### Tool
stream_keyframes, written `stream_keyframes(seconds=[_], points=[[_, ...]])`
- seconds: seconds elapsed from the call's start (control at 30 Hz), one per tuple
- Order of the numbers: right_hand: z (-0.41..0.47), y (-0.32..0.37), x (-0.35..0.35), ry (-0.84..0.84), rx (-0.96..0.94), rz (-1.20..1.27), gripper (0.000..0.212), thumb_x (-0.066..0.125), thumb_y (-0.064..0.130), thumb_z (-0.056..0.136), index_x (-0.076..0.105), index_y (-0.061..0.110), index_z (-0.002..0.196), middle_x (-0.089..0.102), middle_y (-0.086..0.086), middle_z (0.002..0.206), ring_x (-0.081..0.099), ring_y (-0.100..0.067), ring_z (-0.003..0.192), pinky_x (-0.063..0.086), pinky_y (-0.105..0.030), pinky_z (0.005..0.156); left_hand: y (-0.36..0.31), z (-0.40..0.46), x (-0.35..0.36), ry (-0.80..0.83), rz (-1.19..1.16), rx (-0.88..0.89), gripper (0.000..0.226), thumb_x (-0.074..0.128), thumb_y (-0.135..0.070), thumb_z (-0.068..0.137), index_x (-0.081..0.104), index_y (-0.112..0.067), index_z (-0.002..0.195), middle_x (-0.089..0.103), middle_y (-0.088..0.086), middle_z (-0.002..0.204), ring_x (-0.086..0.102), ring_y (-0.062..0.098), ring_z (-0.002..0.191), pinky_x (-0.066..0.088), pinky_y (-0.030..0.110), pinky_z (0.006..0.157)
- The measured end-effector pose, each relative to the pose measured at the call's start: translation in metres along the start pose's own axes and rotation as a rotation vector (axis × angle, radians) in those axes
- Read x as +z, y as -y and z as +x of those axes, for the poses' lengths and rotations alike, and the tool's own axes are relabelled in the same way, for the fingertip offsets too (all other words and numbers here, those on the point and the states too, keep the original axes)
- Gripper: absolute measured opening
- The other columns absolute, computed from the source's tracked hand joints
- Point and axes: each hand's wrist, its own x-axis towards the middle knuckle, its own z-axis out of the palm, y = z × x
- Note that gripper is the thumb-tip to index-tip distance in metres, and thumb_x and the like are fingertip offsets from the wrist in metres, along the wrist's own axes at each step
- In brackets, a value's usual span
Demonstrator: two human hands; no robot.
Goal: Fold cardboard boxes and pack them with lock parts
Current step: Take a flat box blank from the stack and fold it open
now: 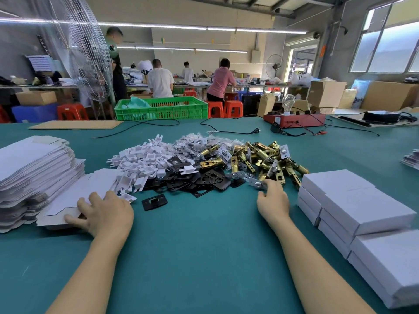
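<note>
On the green counter (204,245), the left hand (106,214) lies at nine o'clock on a flat box blank (74,196), fingers curled over its near edge. At three o'clock, the right hand (273,200) pinches a silver latch plate (257,183) at the lock-parts pile (204,164), twelve o'clock. Folded white boxes (362,211) are stacked far right.
</note>
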Motion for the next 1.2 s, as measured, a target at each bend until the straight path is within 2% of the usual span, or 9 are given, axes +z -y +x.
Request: stream_keyframes(seconds=[0.17, 0.4, 0.7, 0.83, 0.9, 0.93, 1.03, 1.1, 1.2], points=[[0.001, -0.001, -0.001, -0.049, 0.016, 0.135, 0.019, 0.053, 0.008, 0.093, 0.053, 0.013, 0.112, 0.054, -0.007, 0.121, 0.049, -0.021, 0.090, 0.035, -0.028, 0.073, -0.003, -0.003, 0.001, -0.046, -0.067, 0.055, 0.029, 0.043, -0.019, 0.098, 0.057, -0.008, 0.120, 0.034, 0.019, 0.150, 0.010, 0.034, 0.143, 0.004, 0.061, 0.114], [-0.002, 0.000, -0.004, -0.141, 0.015, 0.236, 0.010, 0.053, 0.004, 0.093, 0.050, 0.014, 0.094, 0.058, -0.004, 0.099, 0.051, -0.021, 0.084, 0.034, -0.029, 0.066, -0.008, -0.006, 0.005, -0.078, -0.081, 0.130, 0.026, 0.046, -0.015, 0.096, 0.060, -0.007, 0.117, 0.040, 0.021, 0.144, 0.014, 0.035, 0.142, 0.003, 0.062, 0.113], [-0.041, 0.040, 0.008, 0.081, -0.587, 0.214, 0.012, 0.060, 0.002, 0.083, 0.054, 0.012, 0.090, 0.058, 0.000, 0.073, 0.053, -0.019, 0.068, 0.045, -0.036, 0.062, -0.010, -0.006, 0.007, -0.117, -0.144, 0.218, 0.029, 0.049, -0.013, 0.095, 0.061, -0.004, 0.119, 0.047, 0.020, 0.138, 0.019, 0.036, 0.141, 0.007, 0.056, 0.114], [-0.047, 0.043, 0.020, 0.199, -0.569, 0.289, 0.003, 0.065, 0.019, 0.086, 0.063, 0.017, 0.087, 0.058, 0.010, 0.062, 0.052, -0.006, 0.059, 0.045, -0.027, 0.060, -0.011, -0.005, 0.010, -0.127, -0.175, 0.266, 0.028, 0.052, -0.018, 0.095, 0.062, -0.006, 0.119, 0.052, 0.019, 0.134, 0.025, 0.036, 0.138, 0.014, 0.051, 0.112], [-0.037, 0.039, 0.019, 0.089, -0.452, 0.307, 0.008, 0.058, 0.019, 0.091, 0.065, 0.020, 0.096, 0.057, 0.014, 0.070, 0.050, -0.003, 0.060, 0.040, -0.025, 0.060, -0.010, -0.003, 0.011, -0.136, -0.200, 0.299, 0.028, 0.054, -0.021, 0.094, 0.063, -0.008, 0.118, 0.054, 0.017, 0.131, 0.028, 0.035, 0.136, 0.018, 0.048, 0.110], [-0.031, 0.036, 0.016, 0.064, -0.409, 0.236, 0.022, 0.052, 0.013, 0.093, 0.063, 0.022, 0.110, 0.058, 0.012, 0.087, 0.050, -0.004, 0.068, 0.039, -0.027, 0.064, -0.010, -0.003, 0.012, -0.140, -0.216, 0.329, 0.028, 0.056, -0.022, 0.094, 0.064, -0.009, 0.117, 0.056, 0.016, 0.130, 0.030, 0.034, 0.135, 0.019, 0.047, 0.109], [-0.017, 0.022, 0.011, 0.260, -0.412, -0.130, 0.060, 0.040, 0.001, 0.088, 0.043, 0.032, 0.138, 0.034, 0.010, 0.146, 0.043, -0.018, 0.111, 0.038, -0.028, 0.079, -0.015, -0.006, 0.015, -0.154, -0.263, 0.450, 0.024, 0.059, -0.019, 0.093, 0.067, -0.010, 0.114, 0.062, 0.012, 0.123, 0.037, 0.033, 0.132, 0.024, 0.046, 0.108], [-0.017, 0.022, 0.013, 0.385, -0.456, -0.224, 0.057, 0.039, 0.007, 0.090, 0.041, 0.036, 0.138, 0.028, 0.018, 0.152, 0.031, -0.020, 0.125, 0.035, -0.030, 0.095, -0.018, -0.008, 0.017, -0.120, -0.242, 0.518, 0.027, 0.057, -0.019, 0.094, 0.066, -0.013, 0.118, 0.064, 0.007, 0.123, 0.039, 0.030, 0.131, 0.027, 0.044, 0.107], [-0.019, 0.024, 0.017, 0.365, -0.494, -0.191, 0.038, 0.047, 0.021, 0.094, 0.047, 0.031, 0.130, 0.045, 0.017, 0.138, 0.031, -0.018, 0.124, 0.030, -0.029, 0.099, -0.017, -0.007, 0.019, -0.054, -0.227, 0.544, 0.029, 0.053, -0.020, 0.095, 0.063, -0.014, 0.122, 0.064, 0.006, 0.120, 0.046, 0.030, 0.121, 0.034, 0.041, 0.099]])
